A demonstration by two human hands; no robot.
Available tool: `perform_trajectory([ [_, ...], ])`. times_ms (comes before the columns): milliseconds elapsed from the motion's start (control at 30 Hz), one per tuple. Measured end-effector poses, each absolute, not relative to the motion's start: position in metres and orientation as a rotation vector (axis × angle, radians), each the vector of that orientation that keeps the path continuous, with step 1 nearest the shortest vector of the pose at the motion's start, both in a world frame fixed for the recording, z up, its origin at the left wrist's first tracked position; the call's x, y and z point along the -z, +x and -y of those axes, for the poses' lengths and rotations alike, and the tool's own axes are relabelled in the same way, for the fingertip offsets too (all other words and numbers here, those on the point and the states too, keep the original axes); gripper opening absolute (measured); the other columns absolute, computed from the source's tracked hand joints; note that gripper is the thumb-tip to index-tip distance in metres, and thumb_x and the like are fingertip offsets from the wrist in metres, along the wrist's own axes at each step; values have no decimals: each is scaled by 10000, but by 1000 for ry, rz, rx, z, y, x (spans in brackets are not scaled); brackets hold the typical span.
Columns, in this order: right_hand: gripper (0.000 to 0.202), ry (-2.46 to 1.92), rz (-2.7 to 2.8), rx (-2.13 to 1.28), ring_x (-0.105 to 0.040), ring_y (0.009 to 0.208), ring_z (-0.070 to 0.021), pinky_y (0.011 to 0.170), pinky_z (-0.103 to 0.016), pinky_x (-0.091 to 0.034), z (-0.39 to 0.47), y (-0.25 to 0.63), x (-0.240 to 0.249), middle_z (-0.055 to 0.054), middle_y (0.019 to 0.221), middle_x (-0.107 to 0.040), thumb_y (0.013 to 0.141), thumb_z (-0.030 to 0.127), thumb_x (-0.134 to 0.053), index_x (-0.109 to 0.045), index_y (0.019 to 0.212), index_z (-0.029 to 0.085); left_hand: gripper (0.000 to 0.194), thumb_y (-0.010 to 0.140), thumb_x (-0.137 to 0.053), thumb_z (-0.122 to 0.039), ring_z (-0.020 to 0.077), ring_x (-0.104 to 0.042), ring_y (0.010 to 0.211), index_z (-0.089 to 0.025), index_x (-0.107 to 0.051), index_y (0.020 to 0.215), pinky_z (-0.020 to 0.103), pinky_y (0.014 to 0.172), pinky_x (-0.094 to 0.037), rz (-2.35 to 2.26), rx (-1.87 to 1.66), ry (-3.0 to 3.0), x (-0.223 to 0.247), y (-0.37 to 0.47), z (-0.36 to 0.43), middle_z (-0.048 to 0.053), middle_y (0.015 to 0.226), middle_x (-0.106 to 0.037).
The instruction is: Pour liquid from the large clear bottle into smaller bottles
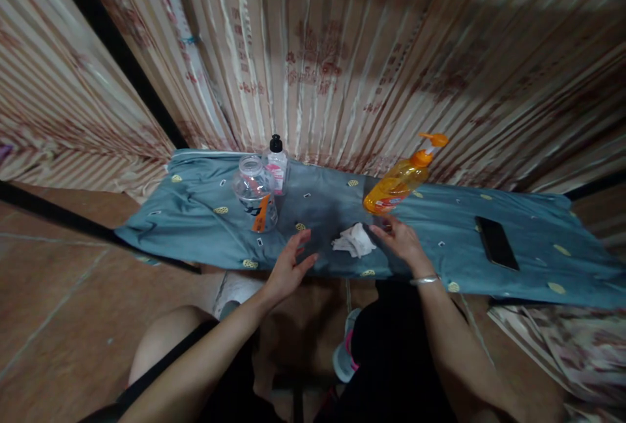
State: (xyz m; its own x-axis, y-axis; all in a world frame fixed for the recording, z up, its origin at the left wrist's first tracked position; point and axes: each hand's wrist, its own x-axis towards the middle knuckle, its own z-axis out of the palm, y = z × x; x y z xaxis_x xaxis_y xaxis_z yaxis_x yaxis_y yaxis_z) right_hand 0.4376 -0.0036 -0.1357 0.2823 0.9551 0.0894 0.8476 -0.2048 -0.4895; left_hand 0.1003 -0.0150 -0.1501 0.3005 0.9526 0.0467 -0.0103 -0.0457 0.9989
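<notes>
A crumpled white tissue or cloth point(355, 240) lies on the cloth-covered bench between my hands. My left hand point(292, 261) hovers near the front edge, fingers apart and holding nothing. Just right of the crumpled piece is my right hand point(398, 240), its thumb and fingers spread; the thumb is close to it, and I cannot tell whether they touch. Behind that hand stands an orange pump bottle point(395, 187) with amber liquid. To the left are a clear, wide plastic jar point(254, 198) without a lid and a small clear bottle point(276, 172) with a black cap.
A teal patterned cloth point(195, 227) covers the narrow bench. A black phone point(496, 242) lies at the right. Striped curtains point(323, 64) hang directly behind, and a black metal pole point(122, 51) slants at the left. My legs are below the front edge.
</notes>
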Motion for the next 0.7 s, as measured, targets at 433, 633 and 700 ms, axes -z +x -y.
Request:
perform_trajectory([
  [433, 439, -1728, 1958, -416, -719, 1361, -323, 1219, -506, -541, -20, 356, 159, -115, 1420, -776, 903, 137, -635, -766, 1311, 231, 389, 821, -874, -459, 257, -778, 1066, -235, -786, 1127, 442, 1055, -622, -1051, -1165, 1362, 122, 42, 7, 74, 1102, -785],
  [633, 486, -1646, 2253, -534, -646, 1452, -316, 1243, -478, -508, -28, 333, 152, -159, 1590, -652, 874, 82, -649, -743, 1336, 202, 412, 762, -891, -553, 201, -731, 829, -217, -775, 970, 328, 809, -611, -1155, -1291, 1297, 117, 18, -9, 29, 869, -755],
  [700, 463, -1646, 2318, -554, -698, 1362, -298, 1178, -433, -540, -28, 338, 146, -147, 1482, -723, 840, 37, -633, -756, 1251, 212, 429, 740, -887, -579, 187, -700, 751, -214, -755, 923, 318, 744, -592, -1201, -1346, 1273, 117, 8, -18, 16, 812, -729],
])
